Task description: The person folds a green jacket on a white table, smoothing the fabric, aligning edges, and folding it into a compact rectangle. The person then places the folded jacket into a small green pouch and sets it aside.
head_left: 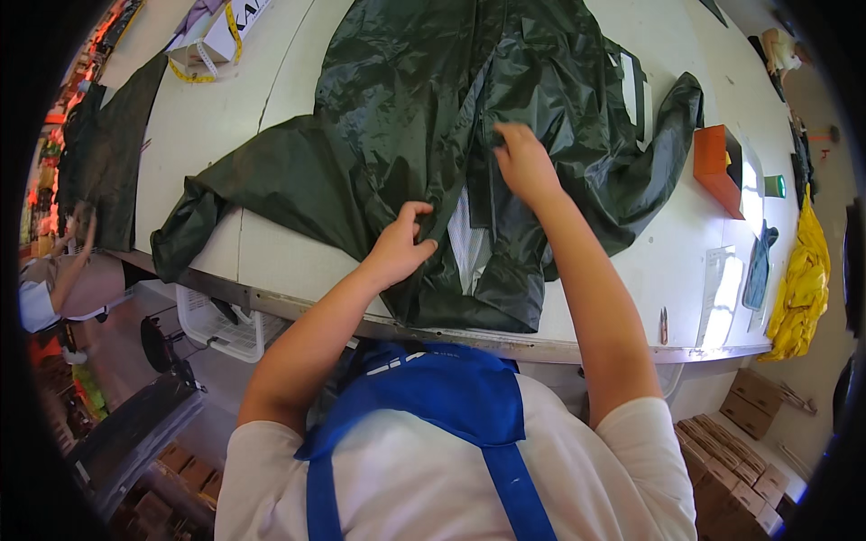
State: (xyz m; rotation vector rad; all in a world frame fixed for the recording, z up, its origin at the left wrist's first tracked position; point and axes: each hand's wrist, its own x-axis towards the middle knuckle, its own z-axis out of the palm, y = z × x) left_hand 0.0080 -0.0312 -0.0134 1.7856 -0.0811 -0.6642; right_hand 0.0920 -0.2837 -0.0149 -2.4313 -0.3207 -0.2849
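Observation:
A dark green shiny raincoat (pixel 397 117) lies spread over the white table (pixel 216 117), its sleeves stretching left and right. My left hand (pixel 401 245) pinches the coat's front edge near the table's near side, where a pale lining shows. My right hand (pixel 521 162) presses flat on the coat's front a little farther up, fingers on the fabric fold.
An orange box (pixel 717 167) and a small green object (pixel 774 186) sit at the table's right, with a yellow garment (pixel 798 284) hanging off the right edge. A white box with yellow tape (pixel 212 41) lies far left. Another person (pixel 54 279) is at the left. Cardboard boxes (pixel 735 478) stand on the floor.

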